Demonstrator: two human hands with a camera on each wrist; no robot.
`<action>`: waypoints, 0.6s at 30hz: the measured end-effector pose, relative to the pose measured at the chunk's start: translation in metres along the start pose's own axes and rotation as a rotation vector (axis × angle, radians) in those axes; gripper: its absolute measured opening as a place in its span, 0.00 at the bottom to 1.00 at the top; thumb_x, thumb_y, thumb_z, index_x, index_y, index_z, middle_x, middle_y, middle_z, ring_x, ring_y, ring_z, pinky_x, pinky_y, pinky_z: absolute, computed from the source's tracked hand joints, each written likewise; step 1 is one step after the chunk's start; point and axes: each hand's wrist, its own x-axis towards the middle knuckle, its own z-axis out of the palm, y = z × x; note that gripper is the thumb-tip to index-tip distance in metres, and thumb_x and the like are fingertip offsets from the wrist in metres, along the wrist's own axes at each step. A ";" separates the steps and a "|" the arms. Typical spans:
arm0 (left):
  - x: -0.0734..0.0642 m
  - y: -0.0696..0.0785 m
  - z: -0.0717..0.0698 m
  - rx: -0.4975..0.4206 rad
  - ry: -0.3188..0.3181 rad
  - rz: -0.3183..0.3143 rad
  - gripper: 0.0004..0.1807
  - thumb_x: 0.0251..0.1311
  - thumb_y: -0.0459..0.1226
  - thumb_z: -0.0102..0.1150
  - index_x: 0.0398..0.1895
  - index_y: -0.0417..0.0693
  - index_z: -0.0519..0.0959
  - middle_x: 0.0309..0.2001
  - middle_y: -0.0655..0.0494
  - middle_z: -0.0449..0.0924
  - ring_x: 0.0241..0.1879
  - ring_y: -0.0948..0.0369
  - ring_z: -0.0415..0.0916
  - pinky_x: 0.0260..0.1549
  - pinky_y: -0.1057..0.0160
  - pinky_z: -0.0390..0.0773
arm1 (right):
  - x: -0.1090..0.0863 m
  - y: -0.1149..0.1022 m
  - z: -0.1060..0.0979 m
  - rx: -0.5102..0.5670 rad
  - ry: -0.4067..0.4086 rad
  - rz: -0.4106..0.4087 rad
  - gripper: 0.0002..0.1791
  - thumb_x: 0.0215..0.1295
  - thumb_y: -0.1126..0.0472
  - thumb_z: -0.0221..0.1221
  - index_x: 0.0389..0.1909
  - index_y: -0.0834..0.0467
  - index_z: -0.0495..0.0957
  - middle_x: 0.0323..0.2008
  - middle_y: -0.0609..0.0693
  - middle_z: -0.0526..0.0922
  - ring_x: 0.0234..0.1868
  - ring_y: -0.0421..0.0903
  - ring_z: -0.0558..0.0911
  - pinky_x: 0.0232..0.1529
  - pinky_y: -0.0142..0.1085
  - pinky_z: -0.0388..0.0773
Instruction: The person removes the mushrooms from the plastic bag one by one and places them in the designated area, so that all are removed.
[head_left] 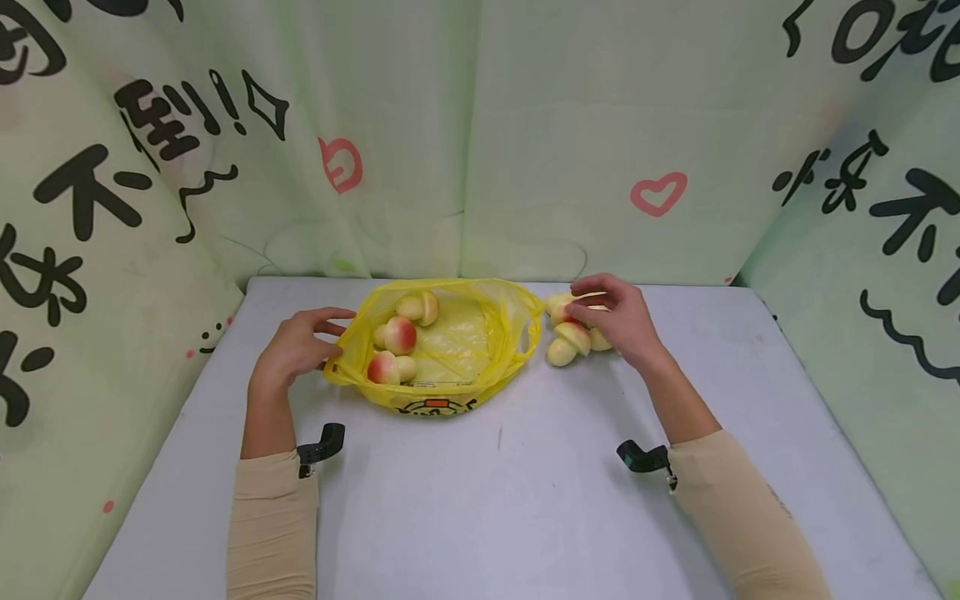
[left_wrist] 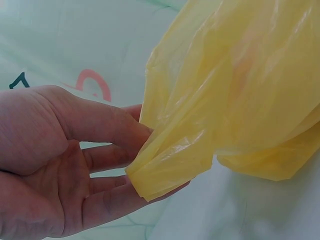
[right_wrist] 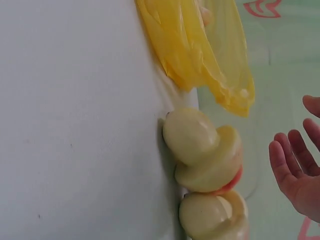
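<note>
A yellow plastic bag [head_left: 442, 398] lies on its side on the table, mouth spread wide. My left hand [head_left: 298, 346] pinches its left edge; in the left wrist view the thumb presses the film [left_wrist: 175, 172] against the fingers. Inside the bag, near its left side, are a red-capped toy mushroom [head_left: 400, 336], another below it [head_left: 384, 367] and a pale one [head_left: 420, 307]. My right hand [head_left: 618, 317] hovers over several more toy mushrooms [head_left: 567, 343] just right of the bag. In the right wrist view its fingers [right_wrist: 287, 160] are parted, holding nothing, beside pale mushrooms [right_wrist: 192, 135].
The white table [head_left: 495, 508] stretches out in front of the bag. Behind it hangs a pale green curtain [head_left: 570, 150] with red hearts and black lettering, also along both sides. Black wrist camera mounts [head_left: 322, 443] jut inward from both sleeves.
</note>
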 end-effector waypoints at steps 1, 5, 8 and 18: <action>0.000 0.000 0.000 0.001 0.000 -0.002 0.34 0.64 0.28 0.57 0.76 0.50 0.70 0.68 0.35 0.75 0.57 0.44 0.79 0.42 0.61 0.83 | 0.001 -0.001 0.003 0.005 -0.006 -0.007 0.22 0.69 0.58 0.67 0.60 0.62 0.78 0.59 0.60 0.80 0.55 0.51 0.81 0.48 0.24 0.81; 0.000 0.001 0.000 0.007 -0.003 -0.004 0.34 0.64 0.29 0.57 0.76 0.50 0.70 0.68 0.34 0.75 0.57 0.44 0.79 0.43 0.60 0.83 | 0.003 -0.005 0.015 0.030 -0.032 -0.024 0.22 0.68 0.59 0.68 0.59 0.63 0.79 0.58 0.61 0.81 0.53 0.52 0.83 0.50 0.24 0.80; -0.001 0.001 0.000 0.005 -0.006 -0.008 0.35 0.64 0.29 0.57 0.76 0.50 0.70 0.68 0.34 0.75 0.57 0.43 0.79 0.43 0.60 0.84 | 0.006 -0.010 0.024 0.040 -0.064 -0.023 0.22 0.67 0.60 0.68 0.59 0.63 0.79 0.58 0.61 0.81 0.54 0.52 0.84 0.50 0.24 0.80; -0.002 0.004 0.000 0.008 -0.002 -0.021 0.34 0.64 0.28 0.56 0.76 0.50 0.70 0.69 0.34 0.74 0.57 0.43 0.78 0.43 0.59 0.84 | 0.009 -0.024 0.062 0.101 -0.195 -0.033 0.20 0.67 0.63 0.68 0.57 0.66 0.79 0.59 0.64 0.79 0.55 0.57 0.84 0.51 0.31 0.84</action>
